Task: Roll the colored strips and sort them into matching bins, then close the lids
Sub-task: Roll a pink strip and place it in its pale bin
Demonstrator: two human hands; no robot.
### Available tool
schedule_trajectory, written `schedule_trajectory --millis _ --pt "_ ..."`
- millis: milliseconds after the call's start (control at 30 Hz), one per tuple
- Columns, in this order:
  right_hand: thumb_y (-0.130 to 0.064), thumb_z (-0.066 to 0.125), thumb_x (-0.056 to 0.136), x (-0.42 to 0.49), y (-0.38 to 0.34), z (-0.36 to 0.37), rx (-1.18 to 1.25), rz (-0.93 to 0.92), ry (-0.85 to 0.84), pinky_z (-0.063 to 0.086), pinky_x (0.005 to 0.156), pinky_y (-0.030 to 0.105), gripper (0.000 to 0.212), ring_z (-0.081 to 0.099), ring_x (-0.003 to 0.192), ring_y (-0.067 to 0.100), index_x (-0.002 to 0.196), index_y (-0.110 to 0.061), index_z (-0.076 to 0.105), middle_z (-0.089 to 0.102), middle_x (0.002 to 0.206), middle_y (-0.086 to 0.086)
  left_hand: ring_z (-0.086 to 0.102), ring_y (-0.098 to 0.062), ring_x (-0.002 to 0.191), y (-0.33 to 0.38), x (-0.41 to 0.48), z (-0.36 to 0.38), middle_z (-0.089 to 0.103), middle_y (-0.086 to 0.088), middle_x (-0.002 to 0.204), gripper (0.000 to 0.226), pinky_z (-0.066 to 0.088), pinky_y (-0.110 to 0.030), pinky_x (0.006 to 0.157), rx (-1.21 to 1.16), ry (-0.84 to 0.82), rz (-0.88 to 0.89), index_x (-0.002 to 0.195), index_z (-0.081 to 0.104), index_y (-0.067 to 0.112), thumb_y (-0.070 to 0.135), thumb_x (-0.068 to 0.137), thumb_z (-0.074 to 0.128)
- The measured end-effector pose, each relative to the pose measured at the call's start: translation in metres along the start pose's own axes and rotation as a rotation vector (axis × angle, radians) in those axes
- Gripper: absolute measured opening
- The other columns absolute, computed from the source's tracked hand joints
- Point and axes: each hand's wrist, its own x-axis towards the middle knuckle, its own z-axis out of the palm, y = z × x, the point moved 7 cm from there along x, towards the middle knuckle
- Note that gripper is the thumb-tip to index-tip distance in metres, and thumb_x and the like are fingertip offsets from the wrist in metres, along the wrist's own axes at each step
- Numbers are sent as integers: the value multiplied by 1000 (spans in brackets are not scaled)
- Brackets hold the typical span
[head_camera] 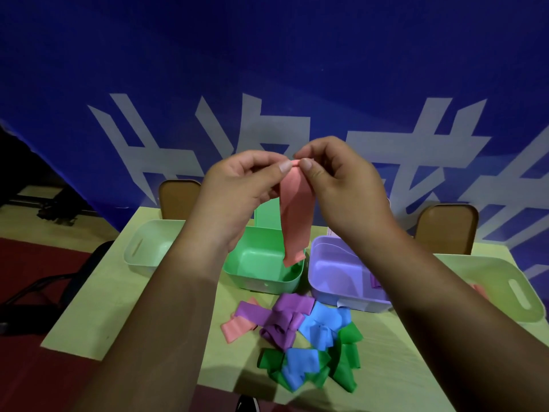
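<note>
Pink strip (295,215) hangs limp above the green bin (261,282), seemingly soft and light. Left hand (237,188) and right hand (338,179) pinch its top end.

The salmon-pink strip (297,215) I hold up is plain, with no print. Below it sit the mint green bin (264,272) and the lilac bin (335,275). The left bin (148,242) is a very pale, whitish green, and the right bin (505,286) is a pale yellow-green with a touch of pink showing in it. The table (148,307) is light yellow-green. On it lie purple strips (285,316), blue strips (320,322), green strips (344,361) and a pink strip (237,328). The backdrop (267,55) is deep blue with big white strokes. The chair backs (178,197) are brown and the floor (44,263) is red.
</note>
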Motion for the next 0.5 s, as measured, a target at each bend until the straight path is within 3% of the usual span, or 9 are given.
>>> schedule_trajectory --millis 133,300,500 --pt "-21 65 106 -2 -6 -1 -69 -60 -16 46 70 11 7 65 86 -2 107 -25 70 70 89 -17 78 -34 102 6 -3 -2 81 -10 101 13 64 -51 96 73 28 41 109 81 14 17 96 80" --pt "-28 64 106 -5 -6 -2 -47 -66 -56 55 74 34 5 67 84 12 108 -30 68 71 89 -7 80 -27 102 12 -5 -6 81 -9 103 15 66 -44 93 76 22 57 110 81 12 12 94 81" --pt "-34 64 107 -5 -8 -5 -163 -78 -71 56 76 27 15 68 90 5 118 -29 73 74 96 -11 81 -25 94 15 -9 -9 81 -8 97 15 65 -31 80 83 33 59 110 81 10 8 95 79"
